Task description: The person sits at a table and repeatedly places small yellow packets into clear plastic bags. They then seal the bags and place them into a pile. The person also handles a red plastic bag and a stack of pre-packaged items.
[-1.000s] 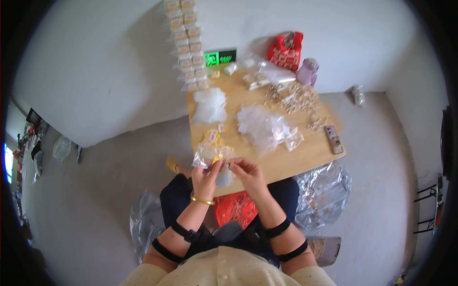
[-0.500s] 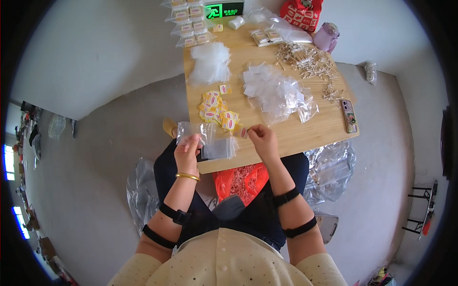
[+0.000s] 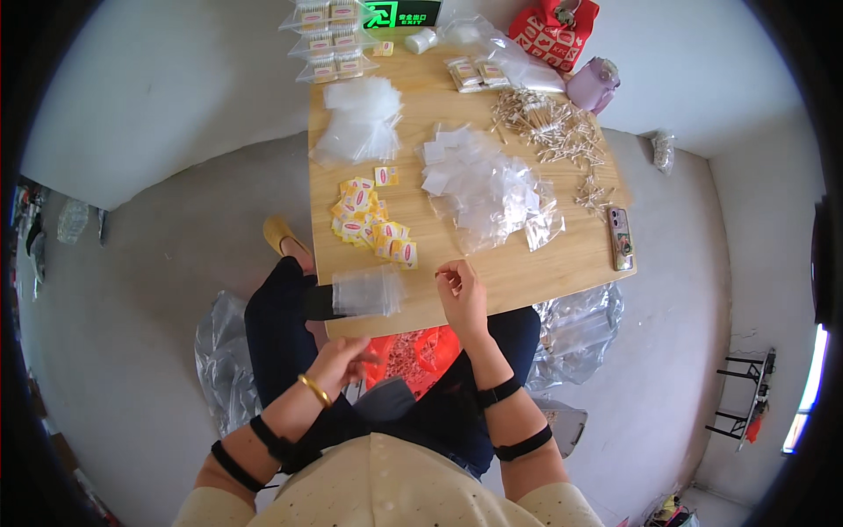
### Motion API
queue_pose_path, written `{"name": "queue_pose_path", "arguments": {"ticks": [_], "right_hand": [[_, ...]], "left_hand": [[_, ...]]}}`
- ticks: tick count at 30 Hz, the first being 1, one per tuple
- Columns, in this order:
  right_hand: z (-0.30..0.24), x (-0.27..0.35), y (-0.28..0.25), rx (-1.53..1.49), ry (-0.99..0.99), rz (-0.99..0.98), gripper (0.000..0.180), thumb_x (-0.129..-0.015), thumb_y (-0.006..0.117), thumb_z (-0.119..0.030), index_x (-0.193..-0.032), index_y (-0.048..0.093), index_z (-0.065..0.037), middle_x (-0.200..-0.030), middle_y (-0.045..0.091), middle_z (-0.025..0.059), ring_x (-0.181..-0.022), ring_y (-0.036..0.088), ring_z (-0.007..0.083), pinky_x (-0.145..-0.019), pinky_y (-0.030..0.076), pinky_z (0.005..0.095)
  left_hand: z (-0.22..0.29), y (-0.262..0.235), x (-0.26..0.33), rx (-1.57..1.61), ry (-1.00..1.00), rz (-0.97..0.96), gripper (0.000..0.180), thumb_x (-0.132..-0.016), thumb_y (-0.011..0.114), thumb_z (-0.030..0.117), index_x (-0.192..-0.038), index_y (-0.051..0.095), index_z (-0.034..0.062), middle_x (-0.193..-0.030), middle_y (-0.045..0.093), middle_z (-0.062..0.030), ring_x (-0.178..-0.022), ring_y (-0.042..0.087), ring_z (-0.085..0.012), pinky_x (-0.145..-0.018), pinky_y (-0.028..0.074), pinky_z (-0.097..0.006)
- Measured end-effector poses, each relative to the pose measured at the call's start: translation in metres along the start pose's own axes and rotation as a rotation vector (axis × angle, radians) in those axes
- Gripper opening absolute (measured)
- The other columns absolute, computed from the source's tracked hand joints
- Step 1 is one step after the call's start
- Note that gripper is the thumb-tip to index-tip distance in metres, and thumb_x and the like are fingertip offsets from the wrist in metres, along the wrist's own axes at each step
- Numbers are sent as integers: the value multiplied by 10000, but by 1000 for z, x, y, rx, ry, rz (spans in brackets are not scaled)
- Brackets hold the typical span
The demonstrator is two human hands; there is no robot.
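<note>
Fingers (image 3: 458, 270) of the right hand (image 3: 464, 300), head view: curled, tips drawn near the thumb, over the near part of the table (image 3: 518, 281); I can't tell whether anything small is pinched there. Left hand (image 3: 336, 362), at eight o'clock from the right, hangs off the table, blurred; digits loosely parted, nothing visible in them. Red plastic bag (image 3: 439, 347) at its three o'clock, below the edge.

From the right hand: small clear bags (image 3: 362, 292) at nine, laid together, probably for quick reach; yellow cards (image 3: 357, 200) at ten, heaped just beyond, likely likewise. Loose clear heap (image 3: 492, 189) at twelve, swabs (image 3: 549, 127) at one; phone (image 3: 622, 239) at two, apparently parked aside.
</note>
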State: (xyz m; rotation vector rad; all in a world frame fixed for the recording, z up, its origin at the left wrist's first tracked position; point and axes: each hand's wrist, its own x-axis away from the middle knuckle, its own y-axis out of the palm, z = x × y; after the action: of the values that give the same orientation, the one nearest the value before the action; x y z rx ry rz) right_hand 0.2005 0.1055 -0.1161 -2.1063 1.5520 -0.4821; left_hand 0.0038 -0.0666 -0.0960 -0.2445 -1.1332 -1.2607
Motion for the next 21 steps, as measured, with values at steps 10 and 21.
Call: {"name": "queue_pose_path", "arguments": {"ticks": [10,21], "right_hand": [[0,-67,-11,830,-541,-7,337,-823,511,-56,-1146,572,16,-1320,472,83,-1311,356,262,-1134,227,426],[-90,-50,-98,104,-495,-262,117,-790,667,-46,-895,711,-74,-931,667,61,-971,599,251,-847,468,359]], "left_hand": [[7,17,-53,-1903,817,434,869,-866,525,533,-1461,204,-13,-1536,140,-227,-1429,97,-400,-1137,54,-567],[93,79,-19,-1165,1309,315,939,-781,740,293,-1469,166,11,-1519,200,-204,-1386,257,-374,-1118,250,-465]]}}
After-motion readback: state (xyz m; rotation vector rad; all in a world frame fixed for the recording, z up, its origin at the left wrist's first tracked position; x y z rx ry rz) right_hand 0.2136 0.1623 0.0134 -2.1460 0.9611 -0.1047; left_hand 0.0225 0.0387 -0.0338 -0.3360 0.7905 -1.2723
